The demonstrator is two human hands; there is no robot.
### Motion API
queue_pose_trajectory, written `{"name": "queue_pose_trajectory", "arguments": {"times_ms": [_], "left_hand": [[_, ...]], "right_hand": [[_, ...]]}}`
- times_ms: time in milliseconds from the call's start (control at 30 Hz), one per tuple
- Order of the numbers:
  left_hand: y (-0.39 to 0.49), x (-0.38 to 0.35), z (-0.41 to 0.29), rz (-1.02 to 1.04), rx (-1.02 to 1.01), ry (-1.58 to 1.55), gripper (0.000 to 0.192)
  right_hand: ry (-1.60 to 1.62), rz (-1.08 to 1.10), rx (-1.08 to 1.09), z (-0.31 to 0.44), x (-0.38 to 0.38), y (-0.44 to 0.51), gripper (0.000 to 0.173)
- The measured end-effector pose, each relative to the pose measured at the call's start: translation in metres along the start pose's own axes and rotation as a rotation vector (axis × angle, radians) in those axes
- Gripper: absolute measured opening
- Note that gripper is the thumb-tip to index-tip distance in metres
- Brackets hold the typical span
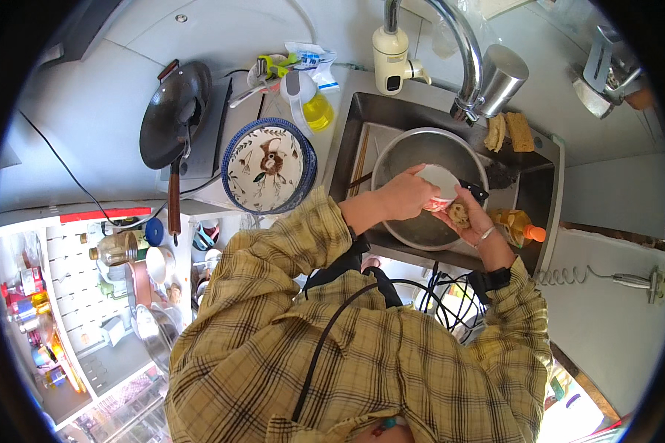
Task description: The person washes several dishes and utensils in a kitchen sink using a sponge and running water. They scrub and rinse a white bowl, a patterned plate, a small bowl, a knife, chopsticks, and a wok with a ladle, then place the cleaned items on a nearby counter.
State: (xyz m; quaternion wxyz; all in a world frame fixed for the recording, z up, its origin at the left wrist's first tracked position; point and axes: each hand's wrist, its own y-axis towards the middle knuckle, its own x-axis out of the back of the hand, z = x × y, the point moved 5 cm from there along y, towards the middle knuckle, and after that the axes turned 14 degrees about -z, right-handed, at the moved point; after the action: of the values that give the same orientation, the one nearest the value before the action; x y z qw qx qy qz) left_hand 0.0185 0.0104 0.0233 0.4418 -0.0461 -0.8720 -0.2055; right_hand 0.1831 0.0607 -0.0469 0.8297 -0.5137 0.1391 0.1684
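Observation:
My left hand grips a small white bowl with a red pattern on its outside, tilted above a large metal basin. Against the bowl's right side, my right hand holds a tan scrubbing pad. The basin stands in a dark sink under a curved chrome faucet. Just past my right fingers shows a black handle; what it belongs to is hidden. Chopsticks lie at the sink's left side.
Left of the sink are stacked patterned bowls, a spray bottle with yellow liquid and a wok. Two tan sponges and a metal cup are at the back right. An orange-capped bottle lies at the sink's right.

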Motion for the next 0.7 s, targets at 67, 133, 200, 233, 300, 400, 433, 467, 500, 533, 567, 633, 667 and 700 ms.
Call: {"name": "queue_pose_trajectory", "arguments": {"times_ms": [67,133,200,233,300,400,433,467,500,533,567,633,667,700], "left_hand": [[-0.003,0.0,0.014,0.026,0.297,-0.226,0.02],[-0.018,0.005,0.029,-0.04,0.766,-0.8,0.021],[-0.032,0.017,0.034,-0.149,1.011,-1.079,0.023],[-0.037,0.032,0.03,-0.171,0.928,-1.132,0.02],[-0.053,0.065,0.02,-0.181,0.845,-0.917,0.02],[-0.071,0.13,-0.007,-0.26,0.583,-0.562,0.02],[-0.084,0.16,-0.018,-0.254,0.504,-0.322,0.02],[-0.09,0.182,-0.027,-0.303,0.407,-0.146,0.017],[-0.094,0.201,-0.038,-0.324,0.237,0.055,0.014],[-0.102,0.215,-0.041,-0.363,0.262,0.121,0.014],[-0.111,0.226,-0.042,-0.347,0.285,0.237,0.015],[-0.128,0.24,-0.041,-0.387,0.323,0.357,0.015],[-0.137,0.244,-0.038,-0.394,0.339,0.437,0.014],[-0.146,0.245,-0.034,-0.411,0.358,0.497,0.013]], "right_hand": [[-0.034,0.014,0.009,0.005,-0.002,-0.01,0.05],[-0.105,0.017,-0.005,0.009,-0.002,-0.019,0.05],[-0.129,-0.024,0.024,0.015,0.002,-0.024,0.049],[-0.118,-0.019,0.035,0.018,0.004,-0.026,0.048],[-0.1,-0.031,0.087,0.026,0.011,-0.025,0.045],[-0.241,-0.158,0.221,0.039,0.031,-0.018,0.034],[-0.318,-0.168,0.273,0.043,0.036,-0.015,0.033],[-0.32,-0.213,0.282,0.046,0.044,-0.012,0.032],[-0.323,-0.253,0.295,0.05,0.052,-0.009,0.032],[-0.327,-0.321,0.324,0.054,0.06,-0.006,0.031],[-0.365,-0.324,0.349,0.056,0.066,-0.001,0.035],[-0.459,-0.351,0.43,0.061,0.075,0.008,0.043],[-0.689,-0.375,0.484,0.063,0.078,0.014,0.048],[-0.932,-0.36,0.531,0.063,0.079,0.021,0.053]]}}
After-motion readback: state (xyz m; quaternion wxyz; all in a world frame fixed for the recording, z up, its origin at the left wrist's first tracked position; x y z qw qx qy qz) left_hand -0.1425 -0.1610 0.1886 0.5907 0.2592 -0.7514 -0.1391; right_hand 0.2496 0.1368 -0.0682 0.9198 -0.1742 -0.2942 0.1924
